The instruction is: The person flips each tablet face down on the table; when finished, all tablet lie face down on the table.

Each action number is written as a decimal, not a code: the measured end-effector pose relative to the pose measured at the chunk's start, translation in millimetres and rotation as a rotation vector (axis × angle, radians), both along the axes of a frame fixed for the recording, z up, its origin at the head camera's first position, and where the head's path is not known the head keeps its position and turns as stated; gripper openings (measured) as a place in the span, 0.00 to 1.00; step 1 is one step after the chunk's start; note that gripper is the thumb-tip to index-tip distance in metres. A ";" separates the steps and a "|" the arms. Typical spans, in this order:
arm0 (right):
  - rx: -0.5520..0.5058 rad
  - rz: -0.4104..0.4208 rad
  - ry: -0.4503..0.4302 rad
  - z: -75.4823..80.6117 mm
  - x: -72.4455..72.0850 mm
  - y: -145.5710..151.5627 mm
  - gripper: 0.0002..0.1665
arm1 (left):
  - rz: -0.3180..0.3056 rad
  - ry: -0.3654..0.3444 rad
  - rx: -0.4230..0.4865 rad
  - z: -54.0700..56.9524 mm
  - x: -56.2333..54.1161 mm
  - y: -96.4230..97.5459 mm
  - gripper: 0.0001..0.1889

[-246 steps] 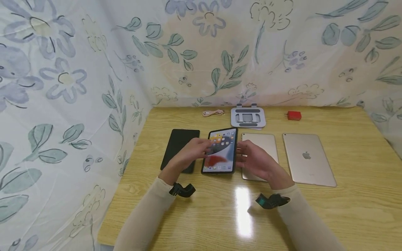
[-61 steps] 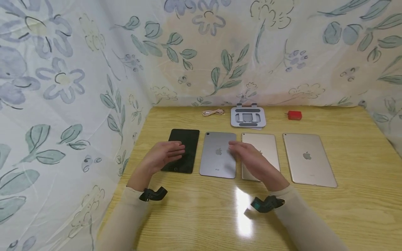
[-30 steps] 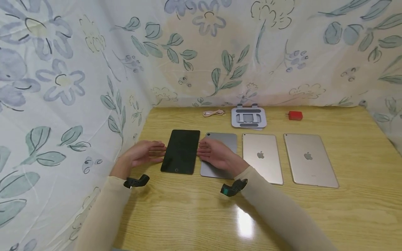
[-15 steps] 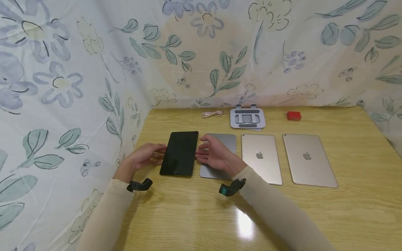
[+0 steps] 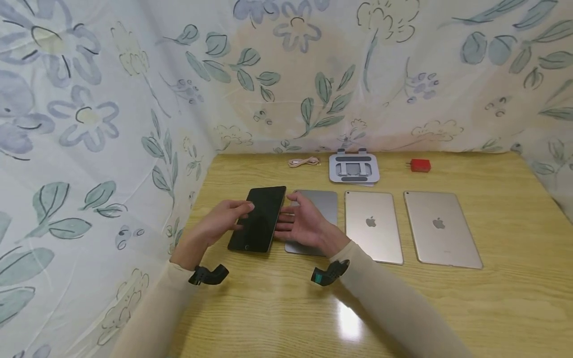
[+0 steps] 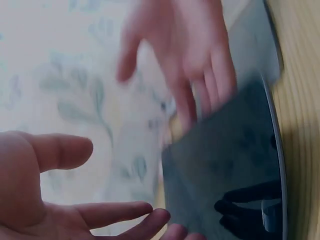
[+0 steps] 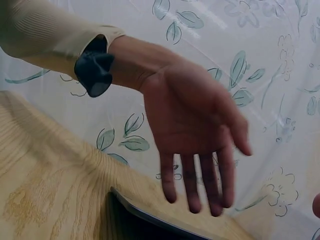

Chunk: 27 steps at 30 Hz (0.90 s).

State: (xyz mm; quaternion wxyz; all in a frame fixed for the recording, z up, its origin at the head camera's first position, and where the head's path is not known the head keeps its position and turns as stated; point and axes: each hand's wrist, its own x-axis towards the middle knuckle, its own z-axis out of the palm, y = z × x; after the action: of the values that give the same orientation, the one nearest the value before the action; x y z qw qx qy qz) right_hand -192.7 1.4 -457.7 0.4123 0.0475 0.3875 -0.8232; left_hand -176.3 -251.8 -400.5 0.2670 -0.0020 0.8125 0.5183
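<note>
A black tablet with a round home button tilts above the table at the left of the row, its right edge raised. My right hand is at that edge, palm turned up; in the left wrist view its straight fingertips pass behind the tablet. My left hand hovers over the tablet's left side in the head view, fingers extended. Its palm and spread straight fingers show in the right wrist view, above the tablet. Whether the left fingertips touch it, I cannot tell.
A grey tablet lies back up, partly under my right hand. Two gold tablets, one nearer and one farther right, lie back up. Behind are a coiled cable, a folded stand and a red charger.
The grey tablet, screen up between both hands at first, was laid back up. Both hands moved left to the black tablet. Its right edge has just risen, and my left hand shifted right over it.
</note>
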 end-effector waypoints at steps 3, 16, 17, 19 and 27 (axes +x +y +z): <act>-0.003 0.009 0.003 0.3 0.6 -0.1 0.49 | -0.032 0.000 0.045 9.0 3.3 18.9 0.33; 0.007 -0.050 0.021 13.5 13.8 -4.7 0.45 | -0.077 0.057 -0.075 18.1 19.0 55.9 0.37; 0.004 -0.053 0.030 15.9 15.3 -5.2 0.45 | -0.088 0.070 -0.087 19.4 20.6 57.1 0.38; 0.005 -0.054 0.053 20.5 17.9 -6.2 0.43 | -0.099 0.093 -0.103 21.7 22.9 58.9 0.40; 0.005 -0.044 0.145 41.7 29.3 -9.8 0.47 | -0.091 0.125 -0.132 35.0 18.9 58.6 0.41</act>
State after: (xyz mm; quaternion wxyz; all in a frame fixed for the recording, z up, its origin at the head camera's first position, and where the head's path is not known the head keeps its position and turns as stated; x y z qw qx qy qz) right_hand -163.4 -8.4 -416.0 0.3650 -0.0027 0.4172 -0.8323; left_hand -157.4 -193.3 -365.4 0.2381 0.0497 0.8591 0.4502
